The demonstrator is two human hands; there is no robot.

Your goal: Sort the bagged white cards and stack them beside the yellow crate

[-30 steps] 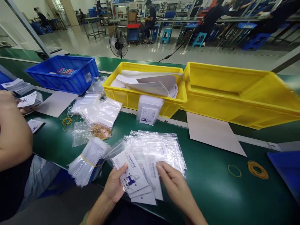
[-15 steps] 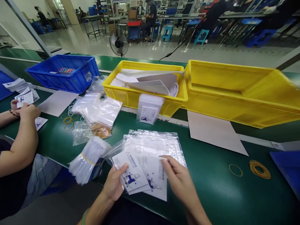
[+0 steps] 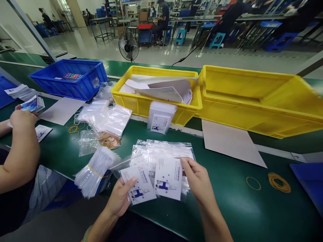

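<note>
My left hand (image 3: 120, 200) grips a small stack of white printed cards (image 3: 137, 187) by its lower left corner, thumb on top. My right hand (image 3: 198, 179) pinches a single white card with blue print (image 3: 168, 178) by its right edge, just right of that stack. Both hover over a pile of clear zip bags (image 3: 164, 149) lying on the green belt (image 3: 227, 198).
A banded bundle of bags (image 3: 94, 171) lies left of my hands. Behind are loose bags and rubber bands (image 3: 108, 140), a blue bin (image 3: 69, 79), two yellow bins (image 3: 156, 102) (image 3: 257, 101) and grey sheets (image 3: 230, 143). A co-worker's arm (image 3: 21, 148) handles cards at far left.
My right hand has drawn one card off the stack and moved it up and to the right. The stack in my left hand looks thinner. The co-worker's hand shifted.
</note>
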